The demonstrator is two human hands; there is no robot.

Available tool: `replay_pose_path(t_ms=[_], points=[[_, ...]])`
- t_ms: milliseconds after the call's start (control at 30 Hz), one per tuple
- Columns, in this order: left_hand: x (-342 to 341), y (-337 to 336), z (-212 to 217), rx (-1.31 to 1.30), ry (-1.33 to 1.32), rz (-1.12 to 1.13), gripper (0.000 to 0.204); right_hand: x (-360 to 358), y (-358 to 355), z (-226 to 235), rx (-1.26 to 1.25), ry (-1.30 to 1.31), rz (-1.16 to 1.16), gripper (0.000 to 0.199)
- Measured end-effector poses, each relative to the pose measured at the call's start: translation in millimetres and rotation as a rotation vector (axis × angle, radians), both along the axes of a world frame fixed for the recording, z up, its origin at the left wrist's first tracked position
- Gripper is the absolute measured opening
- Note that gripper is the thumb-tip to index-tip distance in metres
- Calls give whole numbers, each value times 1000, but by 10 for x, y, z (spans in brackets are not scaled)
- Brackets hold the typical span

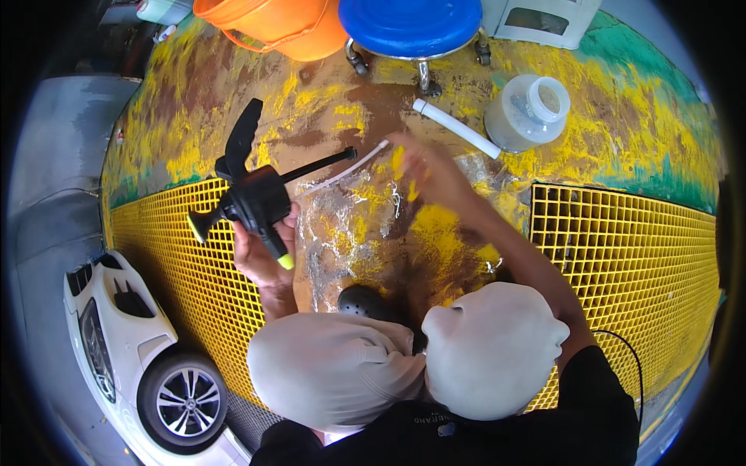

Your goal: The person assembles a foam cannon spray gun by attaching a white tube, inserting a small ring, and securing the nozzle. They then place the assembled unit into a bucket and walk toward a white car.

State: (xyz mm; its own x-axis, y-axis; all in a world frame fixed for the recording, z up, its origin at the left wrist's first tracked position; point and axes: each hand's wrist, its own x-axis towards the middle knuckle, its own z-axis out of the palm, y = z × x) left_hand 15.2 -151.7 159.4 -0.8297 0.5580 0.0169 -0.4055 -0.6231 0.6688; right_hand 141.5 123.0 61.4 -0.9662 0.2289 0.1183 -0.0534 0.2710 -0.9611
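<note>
My left hand grips a black pump sprayer head from below. It has a long handle, a yellow-green nozzle tip and a black rod pointing right. Beside the rod runs a thin, bent white tube. My right hand is beside the tube's far end; its fingers are smeared by motion, so whether they touch the tube is unclear. Beyond that hand, a white plastic pipe lies on the floor. To its right stands a translucent, wide-necked bottle with its mouth uncovered.
An orange bucket and a blue wheeled stool stand ahead, with a grey plastic crate to their right. Yellow floor grating lies on the left and right. A white car is at lower left.
</note>
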Motion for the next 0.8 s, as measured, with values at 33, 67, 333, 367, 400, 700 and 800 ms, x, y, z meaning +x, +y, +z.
replay_pose_path(t_ms=[33, 67, 333, 367, 400, 700, 800], points=[[-13, -34, 16, 5, -25, -12, 54, 47, 179, -207, 369, -80, -195, 61], [-39, -70, 39, 74, -52, -67, 53, 65, 350, -409, 735, -324, -388, 57], [-144, -100, 106, 179, -312, -35, 51, 4, 705, -1072, 1206, -528, -325, 58], [-150, -85, 119, 169, -328, -29, 52, 5, 704, -1034, 1170, -501, -313, 57], [-151, -80, 143, 148, -329, -8, 51, 18, 712, -979, 1130, -488, -296, 57], [-210, -35, 166, 378, -417, -4, 55, 861, 726, 61, -466, -414, -236, 49], [-241, -15, 180, 455, -500, -51, 43, 1194, 712, 313, -583, -409, -178, 46]])
